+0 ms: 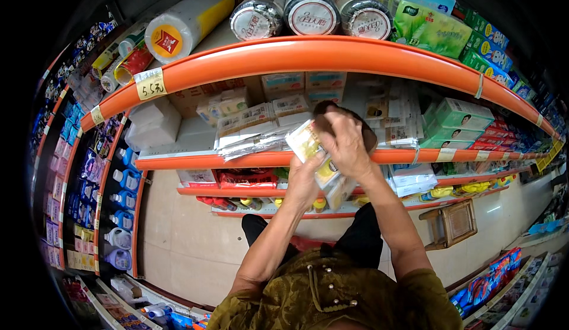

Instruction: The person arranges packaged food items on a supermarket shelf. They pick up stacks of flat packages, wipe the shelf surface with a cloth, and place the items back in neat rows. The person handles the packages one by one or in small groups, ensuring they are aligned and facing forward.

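Since the head camera looks straight down on both hands, you get a decent idea of the grip here. The left hand [303,180] is pinching the near part of a pale, yellow-printed packet [306,139], thumb on top. The packet's up in the air, tilted, in front of the middle shelf's orange edge [198,161]. The right hand [348,146] has its fingers bent over the packet's upper side, with a dark brown thing [368,133] right by it. Could be a cloth, but it's blurry and half covered, so I can't tell whether those fingers are pinching it or just pressing on the packet.

For what it's worth, I'd let the left hand do the steadying: thumb flat, fingers spread underneath so the thin packet doesn't fold. Go light with the right, working away from the left thumb. I'd also stay a bit this side of the orange edge, because the loose flat packets [246,129] behind it look easy to knock crooked.
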`<state>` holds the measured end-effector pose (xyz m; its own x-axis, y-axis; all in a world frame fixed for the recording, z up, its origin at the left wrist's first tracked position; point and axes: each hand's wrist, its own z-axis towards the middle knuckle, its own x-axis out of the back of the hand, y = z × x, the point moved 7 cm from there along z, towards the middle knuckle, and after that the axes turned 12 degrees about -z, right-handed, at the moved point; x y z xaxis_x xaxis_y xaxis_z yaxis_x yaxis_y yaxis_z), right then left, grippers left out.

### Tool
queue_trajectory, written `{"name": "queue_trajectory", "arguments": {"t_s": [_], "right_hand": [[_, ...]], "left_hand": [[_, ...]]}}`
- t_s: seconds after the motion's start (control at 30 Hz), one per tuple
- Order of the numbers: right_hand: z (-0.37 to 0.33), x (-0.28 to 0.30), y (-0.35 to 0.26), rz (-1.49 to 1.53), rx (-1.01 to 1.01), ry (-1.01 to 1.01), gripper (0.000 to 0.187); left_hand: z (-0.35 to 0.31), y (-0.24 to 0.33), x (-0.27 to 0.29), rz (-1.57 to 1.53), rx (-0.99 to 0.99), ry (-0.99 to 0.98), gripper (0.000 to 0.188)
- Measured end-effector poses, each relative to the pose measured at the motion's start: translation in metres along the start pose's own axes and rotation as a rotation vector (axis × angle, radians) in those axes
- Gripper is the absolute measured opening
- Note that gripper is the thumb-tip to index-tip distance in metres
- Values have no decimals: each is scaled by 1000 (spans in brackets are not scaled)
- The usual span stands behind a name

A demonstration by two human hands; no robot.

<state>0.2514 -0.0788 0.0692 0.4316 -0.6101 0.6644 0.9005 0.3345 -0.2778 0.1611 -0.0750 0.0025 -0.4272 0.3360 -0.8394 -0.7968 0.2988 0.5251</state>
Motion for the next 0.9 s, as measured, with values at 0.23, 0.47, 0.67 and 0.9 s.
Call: {"name": "queue_trajectory", "arguments": {"t_s": [0.23, 0.47, 0.67, 0.9], "right_hand": [[-16, -33, 58, 701, -335, -366, 46], [-27, -8, 52, 1098, -463, -403, 49], [-40, -13, 57, 1240, -582, -456, 60], [-40, -8, 67, 1173, -628, -354, 47]], "left_hand": [[13, -5, -6, -90, 71, -21, 33], [54, 35, 1, -83, -173, 188, 23], [77, 57, 9, -107, -391, 171, 23], [74, 70, 9, -91, -353, 107, 23]]}}
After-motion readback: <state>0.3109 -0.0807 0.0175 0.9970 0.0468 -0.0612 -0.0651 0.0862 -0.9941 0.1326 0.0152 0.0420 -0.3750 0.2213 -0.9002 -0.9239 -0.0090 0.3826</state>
